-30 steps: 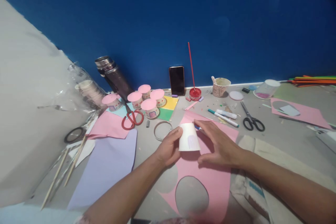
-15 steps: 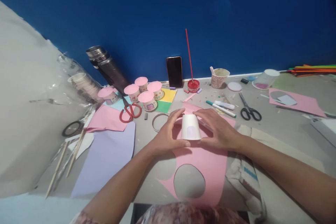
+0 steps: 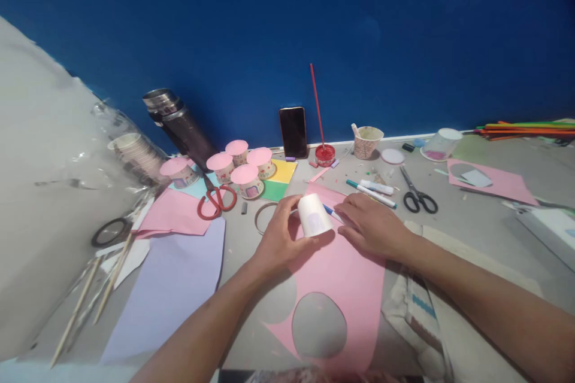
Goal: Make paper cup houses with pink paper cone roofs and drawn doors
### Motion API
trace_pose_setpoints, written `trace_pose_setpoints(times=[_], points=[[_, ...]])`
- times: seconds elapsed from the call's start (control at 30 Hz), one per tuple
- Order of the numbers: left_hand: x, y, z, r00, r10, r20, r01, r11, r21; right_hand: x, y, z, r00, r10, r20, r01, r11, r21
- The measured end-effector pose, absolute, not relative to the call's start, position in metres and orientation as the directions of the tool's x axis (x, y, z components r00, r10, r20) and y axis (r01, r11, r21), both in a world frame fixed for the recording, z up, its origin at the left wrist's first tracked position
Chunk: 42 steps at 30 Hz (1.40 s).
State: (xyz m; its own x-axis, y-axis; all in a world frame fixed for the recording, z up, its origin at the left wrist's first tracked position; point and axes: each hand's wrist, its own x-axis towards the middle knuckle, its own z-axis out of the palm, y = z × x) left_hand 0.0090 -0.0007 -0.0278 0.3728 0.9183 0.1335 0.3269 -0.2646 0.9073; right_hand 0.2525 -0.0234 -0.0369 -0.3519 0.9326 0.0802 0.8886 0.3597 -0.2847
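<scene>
- White paper cup: tipped since the earlier frame, from near upright to a lean, narrow end up and toward the left grip.
- Right grip: shifted from the cup's side to the blue pen.
- Left grip state: holding the cup by its left side, fingers near the narrow end, thumb near the rim. A lilac patch marks the cup wall.
- Right grip state: fingers bent, fingertips at the pen's near end; whether they pinch it cannot be told.
- Pink sheet: on the surface, beneath both grips; a round cut-out lies nearer the body than the left grip.
- Ring: just beyond the left grip, partly hidden.
- Red-handled scissors: left of the left grip, beside the five pink-topped cups.
- Teal-capped marker: just beyond the right grip.
- Black-handled scissors: beyond the right grip, to its right.
</scene>
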Motion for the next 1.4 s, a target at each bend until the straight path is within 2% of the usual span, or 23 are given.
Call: trace_pose_setpoints(times=[0.13,0.27,0.5,0.8,0.93,1.17,1.27,1.4], points=[[0.015,-0.006,-0.024,0.361,0.929,0.08,0.267,-0.185,0.946,0.251,-0.023,-0.033,-0.242,0.969,-0.045,0.958,0.231,-0.172],[0.02,-0.01,-0.022,0.312,0.95,0.036,0.192,-0.1,0.976,0.252,-0.021,-0.033,-0.165,0.985,-0.038,0.979,0.159,-0.13],[0.023,-0.013,-0.023,0.304,0.952,0.026,0.231,-0.101,0.968,0.252,-0.02,-0.032,-0.151,0.987,-0.062,0.985,0.145,-0.093],[0.021,-0.012,-0.025,0.311,0.95,0.015,0.234,-0.091,0.968,0.252,-0.02,-0.032,-0.156,0.986,-0.052,0.983,0.149,-0.111],[0.021,-0.012,-0.027,0.307,0.952,0.023,0.223,-0.096,0.97,0.251,-0.02,-0.032,-0.138,0.99,-0.019,0.978,0.134,-0.159],[0.022,-0.012,-0.024,0.283,0.959,0.008,0.19,-0.064,0.98,0.266,-0.012,-0.03,0.077,0.976,0.206,0.961,-0.017,-0.278],[0.023,-0.011,-0.022,0.282,0.959,-0.018,0.168,-0.031,0.985,0.274,-0.007,-0.028,0.153,0.965,0.212,0.953,-0.087,-0.29],[0.023,-0.011,-0.021,0.275,0.961,-0.039,0.148,-0.002,0.989,0.279,-0.003,-0.029,0.149,0.975,0.167,0.959,-0.102,-0.263]])
